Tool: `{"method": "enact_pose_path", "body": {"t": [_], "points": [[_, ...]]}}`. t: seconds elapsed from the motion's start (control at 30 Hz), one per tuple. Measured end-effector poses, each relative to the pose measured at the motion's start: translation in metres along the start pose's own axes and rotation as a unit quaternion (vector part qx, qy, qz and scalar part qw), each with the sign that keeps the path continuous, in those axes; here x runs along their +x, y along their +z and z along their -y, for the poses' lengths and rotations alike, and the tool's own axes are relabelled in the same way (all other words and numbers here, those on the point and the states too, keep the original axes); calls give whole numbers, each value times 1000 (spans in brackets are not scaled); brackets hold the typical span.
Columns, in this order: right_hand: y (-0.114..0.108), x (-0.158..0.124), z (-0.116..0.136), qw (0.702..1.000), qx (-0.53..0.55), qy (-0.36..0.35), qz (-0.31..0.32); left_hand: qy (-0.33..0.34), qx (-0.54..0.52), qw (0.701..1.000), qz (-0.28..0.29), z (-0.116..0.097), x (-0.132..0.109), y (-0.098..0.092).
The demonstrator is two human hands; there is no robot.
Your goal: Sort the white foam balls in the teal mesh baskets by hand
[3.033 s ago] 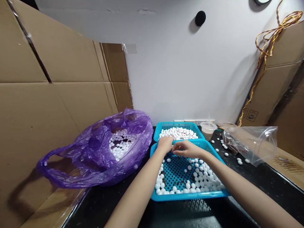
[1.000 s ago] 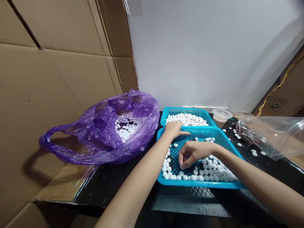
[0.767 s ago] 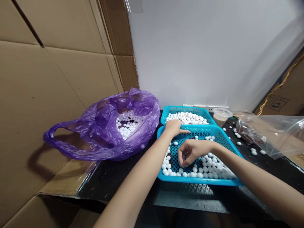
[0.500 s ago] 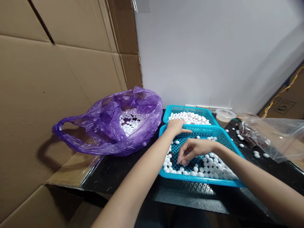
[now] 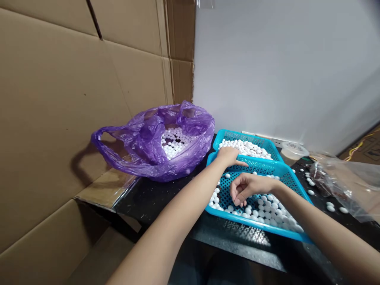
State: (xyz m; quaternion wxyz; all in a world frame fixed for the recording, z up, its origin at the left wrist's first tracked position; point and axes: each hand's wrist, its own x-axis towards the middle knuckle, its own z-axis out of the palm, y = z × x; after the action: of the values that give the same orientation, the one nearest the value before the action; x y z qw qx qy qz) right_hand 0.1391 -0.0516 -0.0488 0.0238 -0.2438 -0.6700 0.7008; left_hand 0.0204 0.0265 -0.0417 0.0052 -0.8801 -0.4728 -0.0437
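My left hand (image 5: 229,157) is closed over the far rim of the front blue plastic basket (image 5: 297,186), thumb stretched along the inside and fingers mostly hidden. Inside this basket, small white balls (image 5: 268,213) lie mainly along the near side and right corner, with some at the left. My right hand (image 5: 248,189) hovers low over the basket's lattice bottom, fingers curled in towards the thumb. Whatever those fingertips hold, if anything, cannot be made out. Directly behind stands a second blue basket (image 5: 264,139), heaped with similar white balls (image 5: 245,148).
Left of the baskets, an open purple plastic bag (image 5: 148,140) holds more white balls. To the right are a lidded clear tub (image 5: 293,150), loose balls (image 5: 330,206) and a clear plastic bag (image 5: 332,186) with dark contents. Cardboard (image 5: 74,91) and a pale wall (image 5: 267,71) enclose the table.
The view has swung left, so everything sits farther right in the picture. My left hand keeps its place on the rim; my right hand stays low in the basket, its fingers curled.
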Motion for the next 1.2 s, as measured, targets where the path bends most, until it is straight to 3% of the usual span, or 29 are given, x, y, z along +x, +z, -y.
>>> {"method": "enact_pose_path", "body": {"t": [0.53,1.2], "points": [[-1,8,-6,996,-4,91,4,-2,-17,1000,4,0,2,2],[3,6,-3,993,-37,110,13,-5,-30,1000,6,-1,1,1]]}}
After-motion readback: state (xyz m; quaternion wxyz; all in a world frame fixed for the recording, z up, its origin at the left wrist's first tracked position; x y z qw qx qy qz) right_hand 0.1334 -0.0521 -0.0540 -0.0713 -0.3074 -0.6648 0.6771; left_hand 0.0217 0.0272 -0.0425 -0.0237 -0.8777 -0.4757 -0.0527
